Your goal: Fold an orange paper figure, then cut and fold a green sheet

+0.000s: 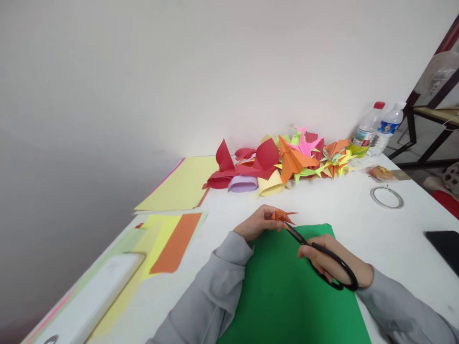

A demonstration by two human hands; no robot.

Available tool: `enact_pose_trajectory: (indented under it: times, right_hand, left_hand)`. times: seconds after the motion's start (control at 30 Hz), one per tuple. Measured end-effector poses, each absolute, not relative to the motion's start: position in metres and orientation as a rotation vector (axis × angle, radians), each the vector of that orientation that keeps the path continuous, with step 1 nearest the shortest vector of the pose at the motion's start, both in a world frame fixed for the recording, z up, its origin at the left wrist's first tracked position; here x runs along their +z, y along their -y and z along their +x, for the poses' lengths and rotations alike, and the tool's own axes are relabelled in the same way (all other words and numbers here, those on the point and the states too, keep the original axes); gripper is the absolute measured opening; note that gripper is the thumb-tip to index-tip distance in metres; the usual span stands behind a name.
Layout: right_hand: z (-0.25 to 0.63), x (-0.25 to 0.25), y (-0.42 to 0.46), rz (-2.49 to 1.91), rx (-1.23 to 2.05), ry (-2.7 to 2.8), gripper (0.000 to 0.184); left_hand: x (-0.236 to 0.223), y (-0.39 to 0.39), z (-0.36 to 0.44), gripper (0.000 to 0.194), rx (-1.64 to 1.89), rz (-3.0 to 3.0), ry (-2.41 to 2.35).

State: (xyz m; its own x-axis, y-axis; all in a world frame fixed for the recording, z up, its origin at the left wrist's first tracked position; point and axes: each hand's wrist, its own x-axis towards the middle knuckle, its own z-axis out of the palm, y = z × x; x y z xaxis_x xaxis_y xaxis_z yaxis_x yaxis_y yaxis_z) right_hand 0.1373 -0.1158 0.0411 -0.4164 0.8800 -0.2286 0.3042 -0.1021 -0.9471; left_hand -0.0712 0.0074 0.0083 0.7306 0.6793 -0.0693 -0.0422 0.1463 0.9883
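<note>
My left hand pinches a small folded orange paper piece with several thin points, held above the far edge of a green sheet. Black-handled scissors are gripped in my right hand, its fingers around the loops. The blades point up and left, and their tips meet the lower side of the orange paper. Whether the blades are parted around the paper or only touch it, I cannot tell.
Folded paper shapes are heaped along the wall. Yellow sheets, paper strips and a white slab-like device lie left. On the right are two plastic bottles, a tape roll, a wrapped snack and a black flat object.
</note>
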Motion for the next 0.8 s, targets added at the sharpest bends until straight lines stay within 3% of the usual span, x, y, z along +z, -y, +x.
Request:
enact_pose_trajectory:
  times: [0.8]
  right_hand:
    - [0.1372,0.0423,0.1151,-1.281,1.471,1.758,0.059]
  left_hand:
    - [0.0076,-0.0079,-0.0720,0.036,0.562,1.353,-0.601]
